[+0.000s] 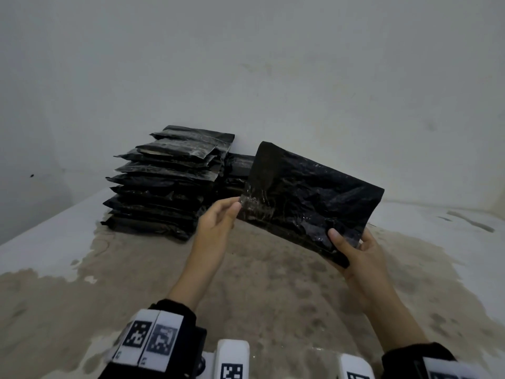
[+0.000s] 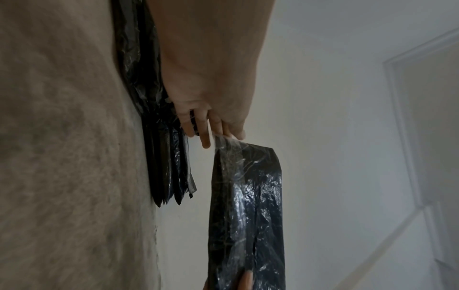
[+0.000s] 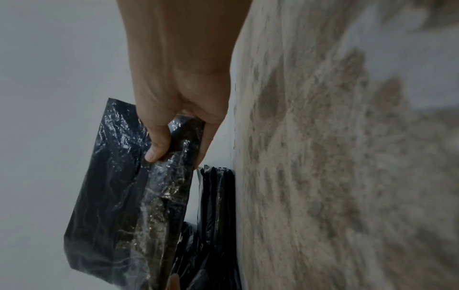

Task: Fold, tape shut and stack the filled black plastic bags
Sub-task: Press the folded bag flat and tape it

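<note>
Right now both hands hold one filled black bag [image 1: 314, 198] up in the air, tilted, clear of the worn beige surface [image 1: 259, 296] beneath them. The right hand [image 1: 358, 253] grips the bag's near lower corner, thumb pressed on the upper face and fingers curled underneath. The left hand [image 1: 218, 217] pinches the opposite end, where a strip of clear tape [image 1: 252, 202] runs over the crinkled plastic; from the left wrist view the fingertips [image 2: 206, 141] seem to nip the tape's loose edge rather than the bag itself, though the blur makes that hard to settle. Just beyond the left hand, and apart from the held bag, a stack of finished bags [image 1: 166, 181] sits on the surface against the pale wall [image 1: 246, 64]. A second, lower pile [image 1: 237, 168] shows behind the held bag, mostly hidden by it.
</note>
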